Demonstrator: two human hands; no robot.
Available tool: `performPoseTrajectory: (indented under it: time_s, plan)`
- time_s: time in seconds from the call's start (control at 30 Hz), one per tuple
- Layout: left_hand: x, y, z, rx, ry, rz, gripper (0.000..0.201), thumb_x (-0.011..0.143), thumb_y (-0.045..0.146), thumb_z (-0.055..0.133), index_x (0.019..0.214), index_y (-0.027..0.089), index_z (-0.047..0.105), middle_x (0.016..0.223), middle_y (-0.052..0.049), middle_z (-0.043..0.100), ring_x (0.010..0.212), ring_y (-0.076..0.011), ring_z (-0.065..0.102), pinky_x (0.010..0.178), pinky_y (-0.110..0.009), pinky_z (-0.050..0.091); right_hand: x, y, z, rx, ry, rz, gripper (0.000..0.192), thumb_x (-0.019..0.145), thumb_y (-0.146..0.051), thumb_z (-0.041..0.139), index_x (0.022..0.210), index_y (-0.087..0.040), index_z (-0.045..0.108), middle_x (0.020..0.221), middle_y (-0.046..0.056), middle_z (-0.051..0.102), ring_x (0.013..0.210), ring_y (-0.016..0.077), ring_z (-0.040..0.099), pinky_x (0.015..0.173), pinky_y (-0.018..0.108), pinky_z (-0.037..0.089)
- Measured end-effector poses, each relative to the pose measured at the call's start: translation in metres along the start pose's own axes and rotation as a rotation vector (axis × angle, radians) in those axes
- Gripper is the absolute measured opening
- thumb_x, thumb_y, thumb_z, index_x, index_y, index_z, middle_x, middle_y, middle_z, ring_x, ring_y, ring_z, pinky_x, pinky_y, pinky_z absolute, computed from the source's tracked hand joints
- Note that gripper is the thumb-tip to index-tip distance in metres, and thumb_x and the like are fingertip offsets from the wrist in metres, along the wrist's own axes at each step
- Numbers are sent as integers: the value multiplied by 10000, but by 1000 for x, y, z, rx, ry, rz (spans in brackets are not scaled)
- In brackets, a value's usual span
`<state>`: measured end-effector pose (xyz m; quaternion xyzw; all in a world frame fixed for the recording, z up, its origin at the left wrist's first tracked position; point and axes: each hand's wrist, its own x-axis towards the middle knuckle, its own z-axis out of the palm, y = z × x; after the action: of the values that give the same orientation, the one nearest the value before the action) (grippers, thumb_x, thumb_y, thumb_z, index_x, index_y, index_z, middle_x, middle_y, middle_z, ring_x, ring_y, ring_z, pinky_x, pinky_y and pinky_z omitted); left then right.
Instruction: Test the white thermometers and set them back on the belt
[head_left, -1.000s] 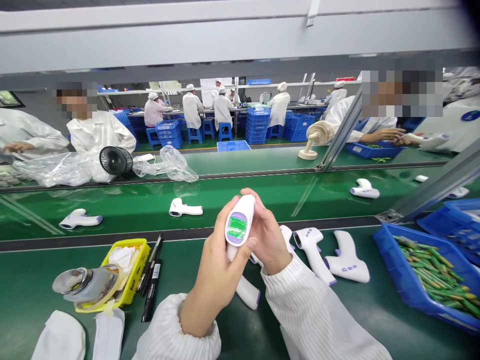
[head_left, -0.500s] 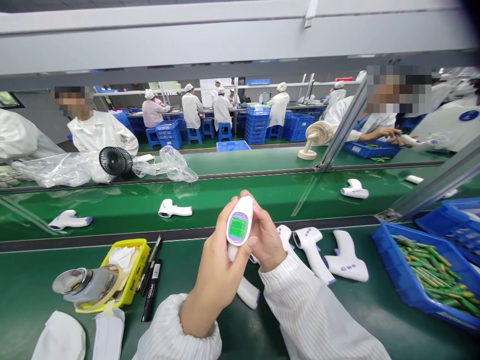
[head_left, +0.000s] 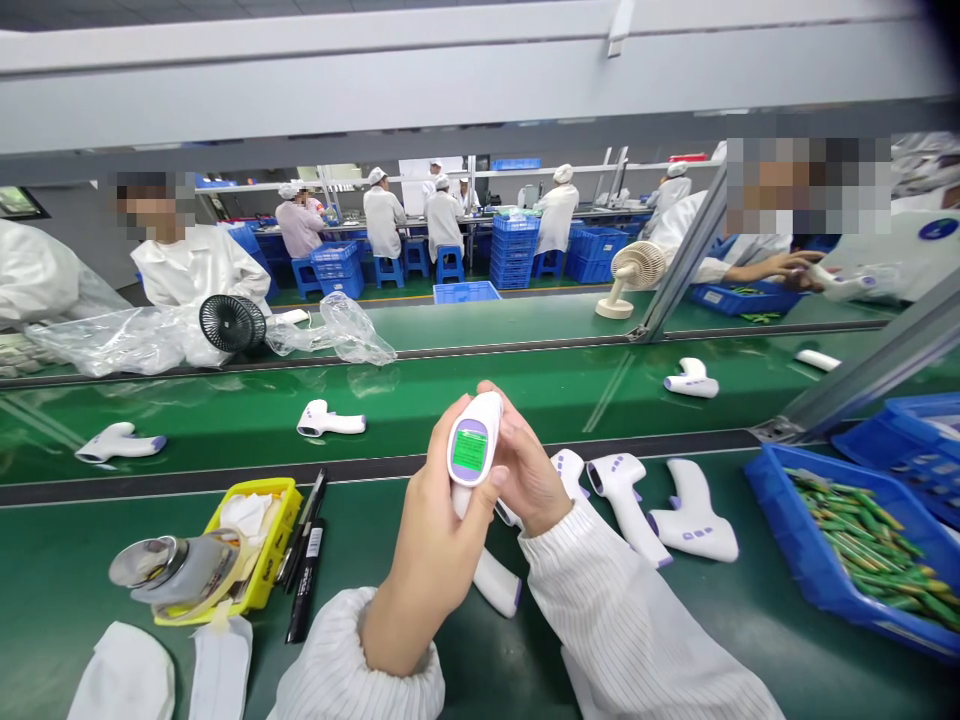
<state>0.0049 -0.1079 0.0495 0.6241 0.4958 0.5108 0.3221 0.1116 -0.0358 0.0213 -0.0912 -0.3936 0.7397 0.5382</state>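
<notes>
A white infrared thermometer (head_left: pixel 471 450) with a lit green screen is held upright in front of me, its screen facing me. My left hand (head_left: pixel 429 530) is wrapped around its handle and left side, thumb in front. Cupped against its right side and far end is my right hand (head_left: pixel 534 478), fingers closed on it. Just beneath my hands lies another thermometer (head_left: pixel 496 585), partly hidden. To the right of my right hand rest more thermometers, one with its handle toward me (head_left: pixel 628 505) and one lying on its side (head_left: pixel 694 512).
Beyond the bench runs a green conveyor belt (head_left: pixel 450 390) carrying thermometers (head_left: pixel 330 420). At left stand a yellow tray (head_left: pixel 274 540), a bottle (head_left: pixel 184 565) and black markers (head_left: pixel 304 585). A blue bin (head_left: pixel 780 540) of green-and-yellow pieces is at right. Co-workers sit across the belt.
The thermometers on the belt have shifted left. Both hands keep their hold, and the held thermometer has tilted slightly, its screen moving a little left and up.
</notes>
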Motion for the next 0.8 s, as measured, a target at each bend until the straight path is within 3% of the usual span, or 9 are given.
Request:
performPoseTrajectory:
  time_s: [0.13, 0.3, 0.47, 0.57, 0.67, 0.73, 0.8]
  plan:
    - [-1, 1, 0, -5, 0, -17, 545, 940, 395, 533, 1441, 275, 356, 1133, -96, 658, 1062, -290, 640, 847, -390, 535, -1, 0, 1, -31, -38, -10, 508, 723, -352, 775, 1158, -291, 519, 797, -51, 608, 543, 98, 551, 478, 206, 475]
    - [0, 2, 1, -9, 13, -7, 532, 947, 420, 516, 1436, 267, 372, 1297, -114, 604, 1141, -283, 612, 880, -373, 529, -1, 1, 1, -13, 1, -19, 499, 708, -328, 788, 1144, -278, 550, 814, -46, 616, 587, 100, 565, 536, 205, 500]
    - [0, -2, 4, 188, 214, 116, 523, 938, 379, 540, 1428, 246, 413, 1370, -128, 538, 1243, -281, 536, 946, -379, 490, 3, 0, 6, 21, 67, -41, 482, 684, -293, 804, 1117, -258, 597, 934, -18, 636, 797, 120, 630, 746, 214, 531]
    - [2, -5, 5, 164, 252, 156, 497, 964, 307, 495, 1446, 271, 382, 1447, -109, 471, 1265, -241, 514, 962, -335, 475, 3, 2, 12, -50, 81, -108, 382, 768, -287, 738, 1124, -269, 598, 1073, 12, 637, 981, 165, 642, 883, 275, 521]
    - [11, -11, 1, -94, 302, 61, 457, 948, 315, 533, 1396, 297, 449, 1436, -67, 490, 1206, -206, 555, 940, -283, 482, -2, 6, 20, -230, 37, -197, 434, 885, -282, 627, 1300, -331, 512, 1389, 25, 512, 1309, 208, 487, 1036, 352, 451]
    - [20, -17, -5, -431, 371, -41, 463, 913, 315, 588, 1364, 287, 485, 1302, -66, 596, 1033, -180, 641, 836, -246, 522, -7, 8, 25, -424, -37, -243, 545, 922, -264, 583, 1420, -384, 399, 1576, -9, 296, 1448, 208, 297, 1118, 391, 370]
    - [29, -22, -16, -855, 457, -203, 422, 919, 287, 559, 1336, 251, 500, 1062, -51, 687, 785, -135, 679, 704, -209, 543, -11, 10, 28, -670, -171, -301, 539, 939, -225, 554, 1435, -383, 412, 1612, -25, 225, 1485, 204, 199, 1184, 428, 249]
